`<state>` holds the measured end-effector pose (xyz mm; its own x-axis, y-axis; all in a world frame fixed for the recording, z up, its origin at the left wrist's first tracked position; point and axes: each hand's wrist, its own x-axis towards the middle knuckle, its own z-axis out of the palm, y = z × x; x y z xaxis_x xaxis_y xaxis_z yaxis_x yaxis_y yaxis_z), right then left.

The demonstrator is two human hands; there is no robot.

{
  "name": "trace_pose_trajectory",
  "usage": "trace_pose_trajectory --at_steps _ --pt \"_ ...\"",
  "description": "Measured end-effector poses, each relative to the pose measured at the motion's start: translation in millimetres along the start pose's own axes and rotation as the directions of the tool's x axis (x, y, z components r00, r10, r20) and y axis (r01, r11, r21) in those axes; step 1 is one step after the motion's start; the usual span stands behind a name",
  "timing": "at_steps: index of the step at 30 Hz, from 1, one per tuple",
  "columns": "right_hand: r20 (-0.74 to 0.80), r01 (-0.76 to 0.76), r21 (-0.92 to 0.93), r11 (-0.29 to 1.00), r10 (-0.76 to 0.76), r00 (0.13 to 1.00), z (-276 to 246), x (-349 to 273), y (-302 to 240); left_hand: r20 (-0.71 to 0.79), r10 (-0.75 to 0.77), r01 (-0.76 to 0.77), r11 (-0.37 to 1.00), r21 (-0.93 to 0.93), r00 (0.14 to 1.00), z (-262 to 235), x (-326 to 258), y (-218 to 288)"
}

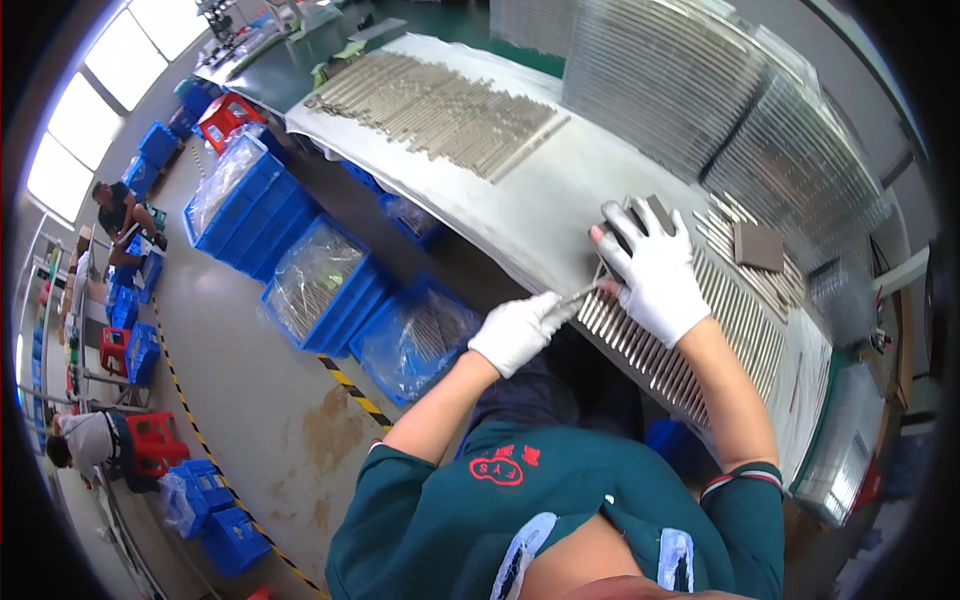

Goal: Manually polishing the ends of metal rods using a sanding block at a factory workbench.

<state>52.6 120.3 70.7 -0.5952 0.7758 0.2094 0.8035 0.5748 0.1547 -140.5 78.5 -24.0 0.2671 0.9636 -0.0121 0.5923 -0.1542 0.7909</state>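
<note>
My left hand (518, 332), in a white glove, is closed on one end of a thin metal strip (578, 296) at the table's front edge. My right hand (655, 272) wears a white glove with some bare fingertips. Its thumb is at the strip's other end, while its fingers are bent around a dark brown block (658, 214). The palm hides part of this grip. Beneath and beside the right hand, many metal strips (690, 345) lie side by side in a row. A second brown block (758, 247) rests on loose strips (728, 222) farther right.
More strips (430, 110) cover the table's far left on a white sheet (590, 170). Stacked clear plastic trays (680, 80) stand along the back. Blue crates (245, 215) with plastic-wrapped contents are on the floor to the left. Two people (95, 445) sit farther left.
</note>
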Motion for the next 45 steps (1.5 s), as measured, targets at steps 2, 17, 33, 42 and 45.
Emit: trace_pose_trajectory --at_steps 2,17,33,42,45 --pt "0.031 0.044 0.009 0.999 -0.044 0.999 -5 -24 -3 0.003 0.017 -0.017 1.0 -0.001 1.0 -9 -1 5" --pt "-0.062 0.079 -0.055 0.995 -0.083 0.995 6 -12 0 -0.13 0.113 -0.105 0.992 0.065 0.985 1 3 -4" --pt "-0.07 0.064 -0.011 0.998 -0.064 0.996 -6 -33 -2 -0.045 0.151 -0.137 0.963 0.232 0.987 -14 2 2" --pt "0.004 0.039 0.074 0.997 -0.04 0.999 -25 -49 -11 -0.012 0.042 -0.042 0.997 0.064 0.999 -12 -2 6" --pt "-0.065 0.052 -0.003 0.999 -0.052 0.997 0 -14 -2 -0.067 0.122 -0.113 0.985 0.134 0.99 -11 -2 6"
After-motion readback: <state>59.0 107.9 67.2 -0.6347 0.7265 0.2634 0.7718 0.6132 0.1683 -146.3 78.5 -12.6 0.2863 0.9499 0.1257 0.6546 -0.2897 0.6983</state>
